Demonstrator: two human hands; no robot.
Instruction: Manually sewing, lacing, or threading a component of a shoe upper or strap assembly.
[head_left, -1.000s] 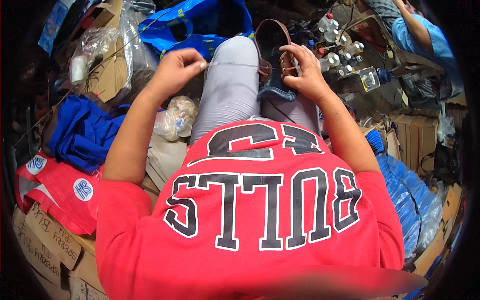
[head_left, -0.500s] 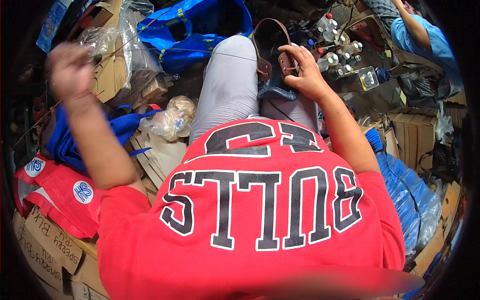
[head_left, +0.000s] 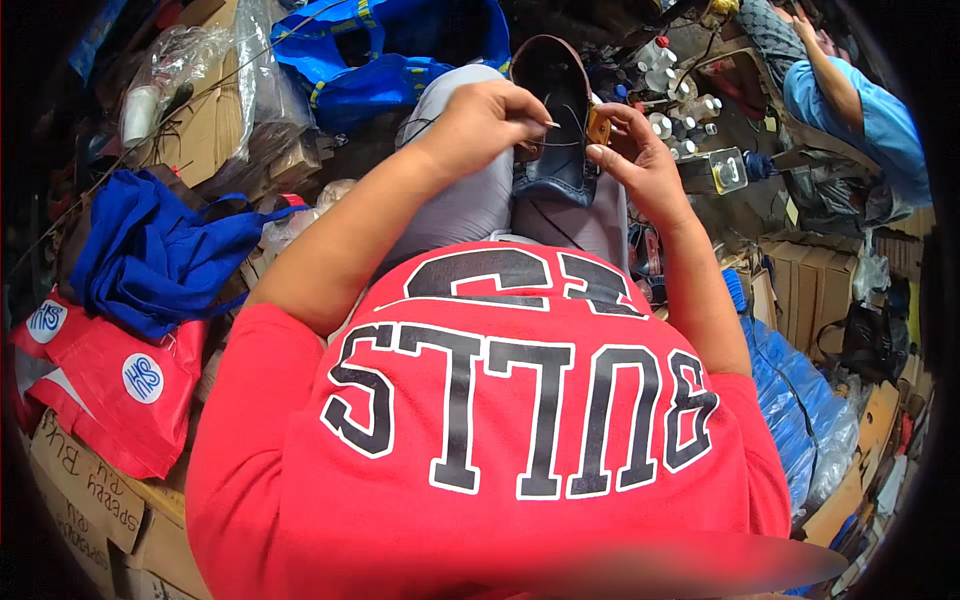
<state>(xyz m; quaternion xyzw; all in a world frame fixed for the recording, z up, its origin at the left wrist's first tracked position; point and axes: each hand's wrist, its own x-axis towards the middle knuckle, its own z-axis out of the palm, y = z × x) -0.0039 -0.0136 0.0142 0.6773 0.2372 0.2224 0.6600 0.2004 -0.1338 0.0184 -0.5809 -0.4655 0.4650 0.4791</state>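
Note:
Between my grey-trousered knees rests a shoe [head_left: 558, 185] with a dark blue inside and a brown leather rim, its opening facing up. My left hand [head_left: 487, 122] is closed in a pinch over the shoe's left side. Dark thread [head_left: 566, 142] runs from its fingertips across the shoe's opening. At the right edge of the shoe, my right hand [head_left: 642, 158] has its thumb and fingers closed on the side flap [head_left: 598, 127], which shows an orange-tan face. Whether the right fingers also hold thread is hidden.
Several bottles [head_left: 690, 105] stand beyond my right hand. A blue bag [head_left: 395, 75] lies ahead, with blue cloth [head_left: 150, 250] and a red bag [head_left: 120, 385] at left. Cardboard [head_left: 800, 275] and blue plastic [head_left: 795, 400] are at right. Another person's arm [head_left: 835, 85] shows far right.
My left hand has swung in from the far left, where it was blurred, to the shoe. My right hand has shifted slightly right, and the flap it grips is turned outward.

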